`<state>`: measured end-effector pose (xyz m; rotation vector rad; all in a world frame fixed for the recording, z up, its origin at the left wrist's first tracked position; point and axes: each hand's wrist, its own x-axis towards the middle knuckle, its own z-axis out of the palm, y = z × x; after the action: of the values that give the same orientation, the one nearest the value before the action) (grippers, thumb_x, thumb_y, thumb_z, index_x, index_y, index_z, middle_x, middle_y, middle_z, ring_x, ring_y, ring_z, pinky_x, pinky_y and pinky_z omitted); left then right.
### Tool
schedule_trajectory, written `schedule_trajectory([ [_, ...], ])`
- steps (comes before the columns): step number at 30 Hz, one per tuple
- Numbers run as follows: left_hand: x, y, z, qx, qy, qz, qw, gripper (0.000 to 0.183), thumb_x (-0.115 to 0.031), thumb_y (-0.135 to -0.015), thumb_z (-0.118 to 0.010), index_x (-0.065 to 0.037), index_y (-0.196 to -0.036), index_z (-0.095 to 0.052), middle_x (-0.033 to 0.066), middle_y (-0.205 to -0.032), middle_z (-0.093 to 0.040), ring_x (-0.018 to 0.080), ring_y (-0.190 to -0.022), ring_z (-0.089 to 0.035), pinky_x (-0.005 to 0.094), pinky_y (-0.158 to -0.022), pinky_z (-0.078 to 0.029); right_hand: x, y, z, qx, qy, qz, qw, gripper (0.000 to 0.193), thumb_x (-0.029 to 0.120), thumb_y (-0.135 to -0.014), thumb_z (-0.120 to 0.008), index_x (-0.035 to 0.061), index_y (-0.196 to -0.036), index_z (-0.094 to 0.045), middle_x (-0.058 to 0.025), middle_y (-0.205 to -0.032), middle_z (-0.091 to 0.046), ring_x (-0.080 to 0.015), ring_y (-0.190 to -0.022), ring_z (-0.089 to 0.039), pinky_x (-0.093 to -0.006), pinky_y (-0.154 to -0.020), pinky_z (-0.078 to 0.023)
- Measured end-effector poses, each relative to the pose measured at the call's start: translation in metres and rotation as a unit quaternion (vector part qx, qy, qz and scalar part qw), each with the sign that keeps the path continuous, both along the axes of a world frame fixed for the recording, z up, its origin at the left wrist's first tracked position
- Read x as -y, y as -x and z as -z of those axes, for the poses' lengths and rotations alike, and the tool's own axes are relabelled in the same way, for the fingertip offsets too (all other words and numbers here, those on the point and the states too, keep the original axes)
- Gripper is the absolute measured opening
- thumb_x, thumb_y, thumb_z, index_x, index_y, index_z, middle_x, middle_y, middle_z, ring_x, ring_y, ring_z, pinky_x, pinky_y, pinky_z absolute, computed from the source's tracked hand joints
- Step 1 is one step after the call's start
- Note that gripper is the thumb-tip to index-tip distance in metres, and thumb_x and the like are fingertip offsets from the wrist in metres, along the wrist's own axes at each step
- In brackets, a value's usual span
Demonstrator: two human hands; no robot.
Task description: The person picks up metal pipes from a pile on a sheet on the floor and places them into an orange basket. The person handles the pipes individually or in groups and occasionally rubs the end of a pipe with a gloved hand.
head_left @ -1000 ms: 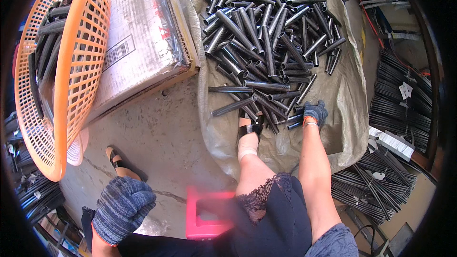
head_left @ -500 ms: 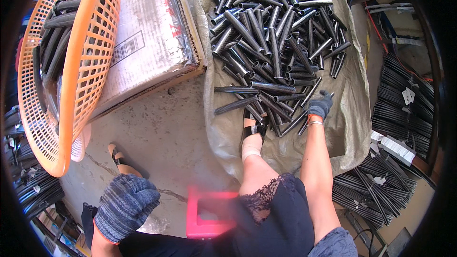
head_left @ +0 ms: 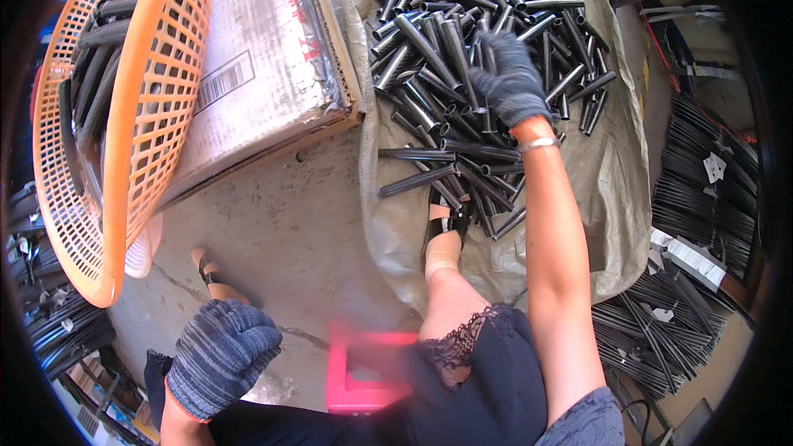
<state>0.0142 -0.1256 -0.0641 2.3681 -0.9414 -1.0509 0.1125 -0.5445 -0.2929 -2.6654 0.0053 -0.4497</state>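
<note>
Short shiny black tubes (head_left: 429, 54) lie in a loose heap on a spread olive-grey plastic sheet (head_left: 615, 223). Over the right part of the heap is my right hand (head_left: 514, 87), in a grey knitted glove with an orange cuff. Motion smears its fingers, and whether they touch or grip a tube cannot be made out. My left hand (head_left: 221, 355), gloved in striped grey, is held low at the left above my dark clothing. Its fingers are curled closed; anything inside them is hidden.
An orange plastic basket (head_left: 124, 157) of dark tubes leans at the left beside a large cardboard box (head_left: 248, 91). A pink stool (head_left: 351, 400) is below me. Bundles of long black rods (head_left: 706, 190) lie at the right. My sandalled foot (head_left: 444, 227) is at the heap's near edge.
My right hand has moved forward and left, from the heap's near right edge to over the tubes. My left hand stays closed in nearly the same place.
</note>
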Motion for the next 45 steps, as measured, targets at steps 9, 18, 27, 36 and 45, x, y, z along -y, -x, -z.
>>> schedule_trajectory([
  [9,-0.01,0.007,-0.013,0.023,0.006,-0.037,0.999,0.015,-0.01,-0.072,-0.07,-0.01,-0.086,-0.065,0.0071,-0.089,-0.065,0.0296,-0.085,-0.061,0.0414,-0.074,-0.045,0.127,0.163,0.074,0.028,-0.183,0.454,0.872,0.026,0.02,-0.081,-0.07,-0.0004,-0.093,-0.06,-0.0104,-0.091,-0.063,-0.0203,-0.082,-0.056,-0.0341,-0.077,-0.047],
  [18,-0.004,0.007,-0.006,0.004,-0.011,-0.029,1.0,0.014,-0.009,-0.071,-0.069,-0.011,-0.084,-0.064,0.006,-0.087,-0.064,0.0298,-0.085,-0.061,0.0411,-0.075,-0.045,0.079,0.26,0.136,-0.203,-0.078,0.531,0.819,0.033,0.024,-0.075,-0.071,0.0024,-0.097,-0.058,-0.0139,-0.087,-0.064,-0.0269,-0.08,-0.061,-0.0373,-0.08,-0.049],
  [27,-0.001,0.009,-0.005,0.013,-0.019,-0.033,0.999,0.013,-0.009,-0.072,-0.068,-0.011,-0.084,-0.064,0.0062,-0.087,-0.064,0.0297,-0.083,-0.061,0.0408,-0.073,-0.045,0.03,0.046,-0.031,0.089,-0.239,0.24,0.937,0.046,0.016,-0.084,-0.068,0.0014,-0.125,-0.053,-0.0089,-0.112,-0.058,-0.0174,-0.097,-0.056,-0.0301,-0.091,-0.044],
  [36,-0.004,0.005,-0.004,0.019,-0.015,-0.021,0.999,0.014,-0.009,-0.071,-0.069,-0.01,-0.084,-0.063,0.0068,-0.085,-0.064,0.0296,-0.083,-0.061,0.0411,-0.072,-0.045,-0.024,0.03,-0.027,0.045,-0.021,0.077,0.996,0.048,0.015,-0.069,-0.074,0.0061,-0.114,-0.06,-0.0163,-0.108,-0.06,-0.0335,-0.102,-0.057,-0.043,-0.093,-0.044],
  [45,-0.009,0.008,-0.014,0.014,-0.019,-0.031,0.999,0.015,-0.009,-0.071,-0.069,-0.01,-0.085,-0.063,0.0072,-0.085,-0.064,0.0301,-0.082,-0.061,0.0413,-0.072,-0.046,-0.14,0.086,-0.008,-0.279,0.185,-0.293,0.896,0.024,0.021,-0.082,-0.056,0.0148,-0.103,-0.064,-0.0101,-0.101,-0.062,-0.0269,-0.098,-0.059,-0.0375,-0.088,-0.046],
])
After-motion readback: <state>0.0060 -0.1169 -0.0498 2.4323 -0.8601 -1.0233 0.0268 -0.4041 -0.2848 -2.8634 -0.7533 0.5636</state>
